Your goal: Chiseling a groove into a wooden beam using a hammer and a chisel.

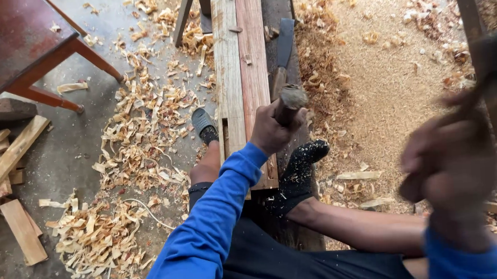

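While the left hand is clenched round the wooden handle of a chisel, the tool stands just ahead of the knuckles, its dark steel blade reaching away from the hand along the right edge of a long timber beam that runs straight up the middle of the view. The handle's battered, mushroomed top pokes out above the fist, and the blade lies over the dark strip beside the reddish face of the beam, though whether the tip touches the wood cannot be told. The right hand is raised well off to the right of the chisel, badly blurred; it is closed on the shaft of a striking tool, a hammer or mallet, whose dark head smears toward the upper right edge. Both forearms wear blue sleeves. A foot in a black sock, flecked with sawdust, rests against the near end of the beam just below the left hand, and a foot in a grey sandal sits on the other side of the beam. Pale wood shavings are strewn over the concrete floor to the left, fine sawdust spreads to the right, short offcut blocks lie at the left edge, and a red wooden stool stands at the upper left.
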